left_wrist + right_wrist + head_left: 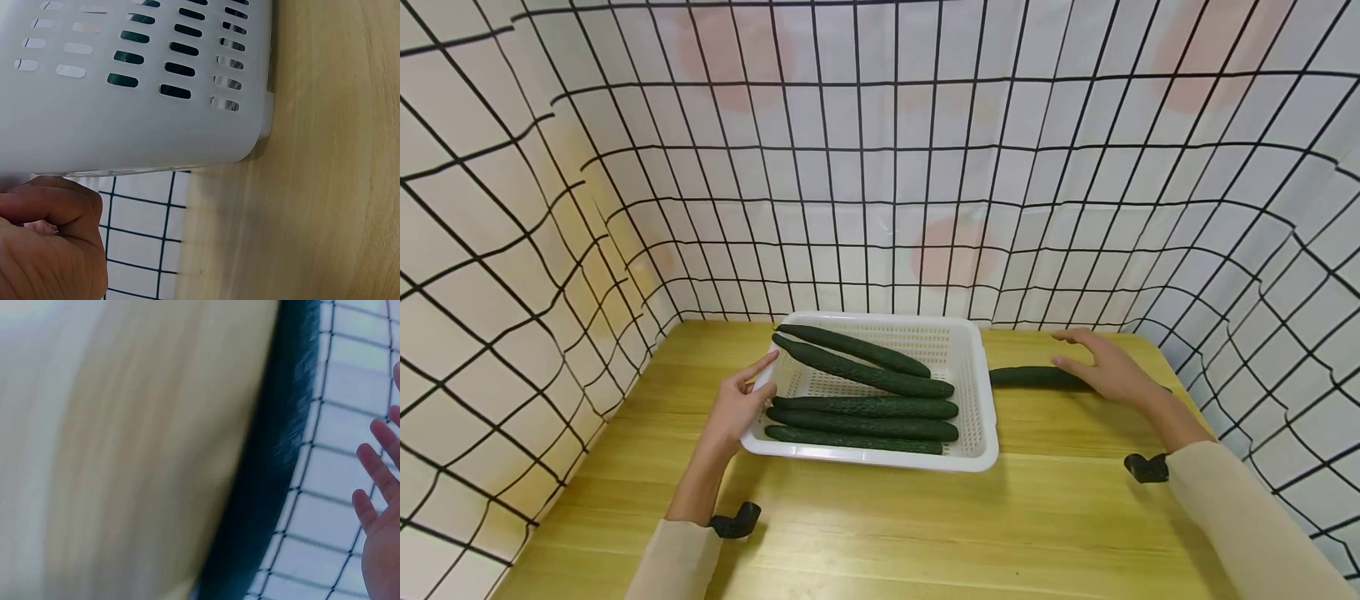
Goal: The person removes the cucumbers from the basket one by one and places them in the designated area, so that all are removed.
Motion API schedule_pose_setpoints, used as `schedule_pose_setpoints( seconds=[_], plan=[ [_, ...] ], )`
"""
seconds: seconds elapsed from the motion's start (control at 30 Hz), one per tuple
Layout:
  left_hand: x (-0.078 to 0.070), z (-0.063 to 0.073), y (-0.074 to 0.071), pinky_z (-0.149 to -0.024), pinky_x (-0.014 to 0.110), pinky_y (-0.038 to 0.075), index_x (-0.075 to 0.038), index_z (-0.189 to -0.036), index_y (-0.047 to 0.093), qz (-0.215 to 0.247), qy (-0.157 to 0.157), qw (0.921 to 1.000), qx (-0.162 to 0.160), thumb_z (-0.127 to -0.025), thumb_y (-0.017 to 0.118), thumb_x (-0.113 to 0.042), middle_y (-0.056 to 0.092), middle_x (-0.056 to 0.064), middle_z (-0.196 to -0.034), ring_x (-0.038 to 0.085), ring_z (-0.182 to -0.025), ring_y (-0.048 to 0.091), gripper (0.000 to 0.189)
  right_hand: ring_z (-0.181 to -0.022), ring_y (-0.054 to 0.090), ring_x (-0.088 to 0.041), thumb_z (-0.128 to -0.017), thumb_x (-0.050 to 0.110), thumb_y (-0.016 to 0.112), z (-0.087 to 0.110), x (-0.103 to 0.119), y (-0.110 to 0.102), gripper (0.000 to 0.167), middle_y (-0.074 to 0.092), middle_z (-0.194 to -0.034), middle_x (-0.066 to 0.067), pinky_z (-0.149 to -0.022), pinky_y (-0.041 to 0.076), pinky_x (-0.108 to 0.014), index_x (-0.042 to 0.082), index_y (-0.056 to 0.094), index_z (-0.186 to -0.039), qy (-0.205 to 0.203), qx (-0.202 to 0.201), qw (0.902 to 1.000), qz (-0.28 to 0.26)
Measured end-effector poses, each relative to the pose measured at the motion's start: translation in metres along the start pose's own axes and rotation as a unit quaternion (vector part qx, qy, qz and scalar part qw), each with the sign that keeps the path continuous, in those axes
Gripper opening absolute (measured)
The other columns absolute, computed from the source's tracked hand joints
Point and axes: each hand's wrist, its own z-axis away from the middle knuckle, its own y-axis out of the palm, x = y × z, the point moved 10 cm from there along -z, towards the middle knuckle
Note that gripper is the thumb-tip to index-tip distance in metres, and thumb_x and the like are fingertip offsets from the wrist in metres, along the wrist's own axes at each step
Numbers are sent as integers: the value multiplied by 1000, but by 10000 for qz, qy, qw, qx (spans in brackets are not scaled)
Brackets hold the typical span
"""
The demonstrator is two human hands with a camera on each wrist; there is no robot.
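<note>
A white plastic basket (pixel 880 457) with slotted walls stands on the table, and several dark green cucumbers (pixel 880 407) lie side by side in it. My left hand (pixel 737 408) holds the basket's left rim, thumb and fingers bent at the edge; in the left wrist view that hand (pixel 53 237) is curled against the basket wall (pixel 125 125). To the right of the basket another cucumber (pixel 1033 377) lies on the wood. Over its right part hovers my right hand (pixel 1108 367), fingers spread and holding nothing. The right wrist view shows the outstretched fingers (pixel 378 469) beside the cucumber (pixel 269 450).
The wooden tabletop (pixel 925 533) extends in front of the basket. White sheeting with a black grid (pixel 880 167) closes off the back and both sides, close behind the basket. Black wrist cameras (pixel 737 521) are worn on both forearms.
</note>
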Motion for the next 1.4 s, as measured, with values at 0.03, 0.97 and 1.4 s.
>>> schedule_pose_setpoints(
  seconds=[0.03, 0.97, 1.4],
  plan=[
    [0, 0, 0, -73, 25, 52, -30, -154, 49, -4, 5, 10000, -2, -98, 59, -11, 57, 28, -143, 21, -101, 60, 60, -141, 40, -49, -103, 47, 57, -3, 5, -1, 64, 44, -156, -23, -107, 32, -72, 11, 45, -155, 10, 22, 10000, 3],
    [1, -2, 2, -77, 27, 51, -32, -152, 52, -28, -28, 10000, -10, -98, 60, -12, 55, 24, -146, 26, -107, 58, 59, -133, 53, -34, -99, 38, 68, -76, 196, -3, 63, 52, -151, -11, -111, 45, -51, 9, 49, -151, -1049, -11, 9887, -1070],
    [5, -3, -1, -79, 28, 51, -33, -151, 53, -96, -34, 9999, -71, -97, 60, -13, 54, 20, -149, 28, -111, 56, 58, -131, 56, -29, -99, 41, 67, -97, 257, 46, 61, 56, -146, -13, -110, 47, -46, 12, 50, -150, -1376, 526, 9824, -1145]
  ],
)
